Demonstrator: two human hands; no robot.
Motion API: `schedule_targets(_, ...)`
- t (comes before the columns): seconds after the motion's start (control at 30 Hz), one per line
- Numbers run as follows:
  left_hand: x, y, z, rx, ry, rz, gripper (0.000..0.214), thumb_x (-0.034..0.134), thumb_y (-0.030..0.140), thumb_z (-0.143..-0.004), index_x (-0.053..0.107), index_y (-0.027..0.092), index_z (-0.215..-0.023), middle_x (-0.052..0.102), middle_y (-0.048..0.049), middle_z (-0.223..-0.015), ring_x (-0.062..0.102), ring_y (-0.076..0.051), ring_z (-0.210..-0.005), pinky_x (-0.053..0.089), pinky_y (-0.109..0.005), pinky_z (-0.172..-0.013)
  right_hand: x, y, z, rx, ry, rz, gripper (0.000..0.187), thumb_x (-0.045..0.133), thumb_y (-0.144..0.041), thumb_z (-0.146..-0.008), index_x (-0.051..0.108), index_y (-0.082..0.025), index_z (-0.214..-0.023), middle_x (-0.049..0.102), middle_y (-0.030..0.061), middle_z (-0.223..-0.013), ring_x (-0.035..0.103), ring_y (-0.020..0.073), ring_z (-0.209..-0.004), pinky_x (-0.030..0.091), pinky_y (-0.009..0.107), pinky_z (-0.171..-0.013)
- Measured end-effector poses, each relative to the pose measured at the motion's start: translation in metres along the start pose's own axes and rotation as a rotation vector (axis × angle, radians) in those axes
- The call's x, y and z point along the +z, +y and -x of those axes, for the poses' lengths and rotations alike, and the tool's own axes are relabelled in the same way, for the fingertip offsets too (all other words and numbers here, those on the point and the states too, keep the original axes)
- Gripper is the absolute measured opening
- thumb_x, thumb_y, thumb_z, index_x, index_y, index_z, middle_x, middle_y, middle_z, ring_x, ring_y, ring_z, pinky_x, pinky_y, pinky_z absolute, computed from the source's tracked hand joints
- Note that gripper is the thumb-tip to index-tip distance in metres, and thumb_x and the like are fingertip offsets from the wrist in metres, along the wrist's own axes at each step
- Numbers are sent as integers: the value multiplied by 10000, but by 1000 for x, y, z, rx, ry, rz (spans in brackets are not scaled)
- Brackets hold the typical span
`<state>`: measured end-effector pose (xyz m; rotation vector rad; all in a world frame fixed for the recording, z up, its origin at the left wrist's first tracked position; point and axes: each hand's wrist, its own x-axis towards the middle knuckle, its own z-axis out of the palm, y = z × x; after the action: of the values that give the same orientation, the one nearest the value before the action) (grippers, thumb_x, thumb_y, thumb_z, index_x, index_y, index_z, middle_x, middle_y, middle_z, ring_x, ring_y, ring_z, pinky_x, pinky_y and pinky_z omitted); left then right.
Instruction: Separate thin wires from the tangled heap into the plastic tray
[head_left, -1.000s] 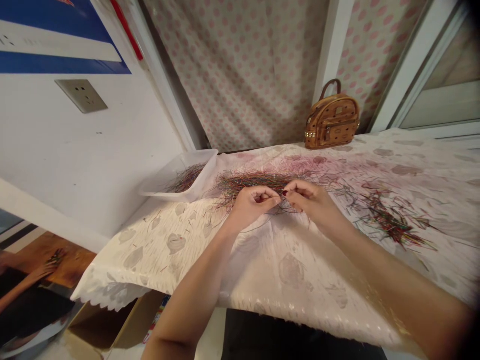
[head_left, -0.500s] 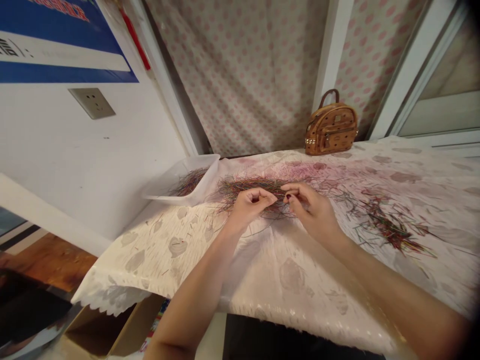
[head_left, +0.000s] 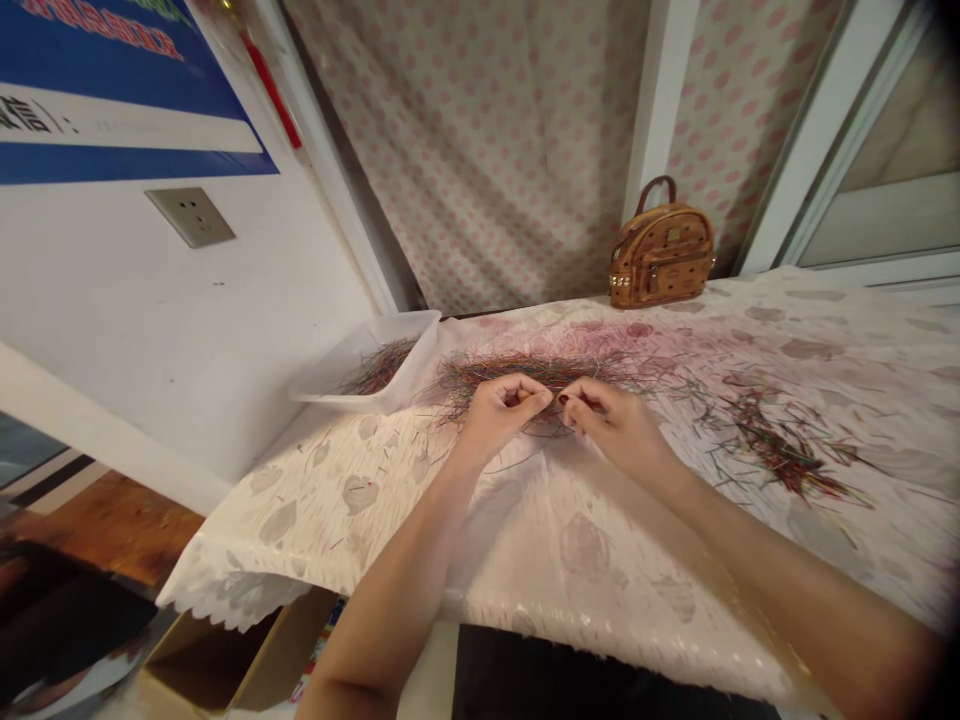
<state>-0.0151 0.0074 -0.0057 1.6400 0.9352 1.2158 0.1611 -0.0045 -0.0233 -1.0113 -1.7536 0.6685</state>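
A tangled heap of thin coloured strands (head_left: 540, 372) lies in the middle of the table on a pale leaf-patterned cloth (head_left: 585, 540). My left hand (head_left: 501, 410) rests at the heap's near edge, fingers curled in a pinch on a few strands. My right hand (head_left: 611, 420) sits beside it, thumb and fingers pinched together on fine strands, the two hands' fingertips almost touching. What exactly lies between the fingers is too thin to make out clearly.
A clear plastic tray (head_left: 367, 365) with more strands stands at the table's left back edge against the white wall. A second loose pile of strands (head_left: 780, 450) lies at the right. A small brown bag (head_left: 661, 250) stands at the back. A cardboard box (head_left: 225, 660) sits under the table.
Both hands have stayed at the heap; the right fingertips have closed in toward the left hand's. The view has shifted slightly.
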Motion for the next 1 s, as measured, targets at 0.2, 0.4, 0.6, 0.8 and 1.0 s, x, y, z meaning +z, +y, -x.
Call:
schedule_targets(0.2,-1,1,0,-29,-26,68,217,736,349,-759,690,137,-746,692,-50,-757,605,-127,-717,467,-271,-725,-2,4,-5,61,-218,-231,192,473,-329,-907,577,-200,-811,638,5,-695,537,118,-510,421,268,-548)
schedule_targets(0.4,-4,1,-1,-108,-7,116,208,761,363,-715,700,165,-714,674,-30,-736,574,-121,-681,444,-252,-658,-1,6,1,-89,-96,256,215,429,-193,-908,577,-223,-1061,666,2,-717,600,166,-595,401,283,-595)
schedule_targets(0.6,-2,1,-1,-101,-33,115,213,758,359,-727,699,154,-714,671,-29,-733,572,-113,-685,437,-256,-691,-4,8,0,-160,-30,317,169,525,-246,-901,591,-251,-1056,727,38,-882,673,196,-732,441,300,-658)
schedule_targets(0.8,-3,1,0,-44,-53,65,213,738,349,-764,694,143,-738,658,-25,-732,558,-105,-685,409,-250,-687,-4,2,1,-127,-39,220,124,546,-259,-896,581,-241,-1013,702,29,-854,645,181,-712,441,309,-680)
schedule_targets(1.0,-1,5,1,2,-26,-32,222,736,356,-756,688,141,-730,635,-18,-692,510,-98,-628,366,-246,-613,2,3,-1,51,-60,-187,99,532,-309,-901,554,-219,-865,579,-22,-700,509,116,-530,385,275,-556)
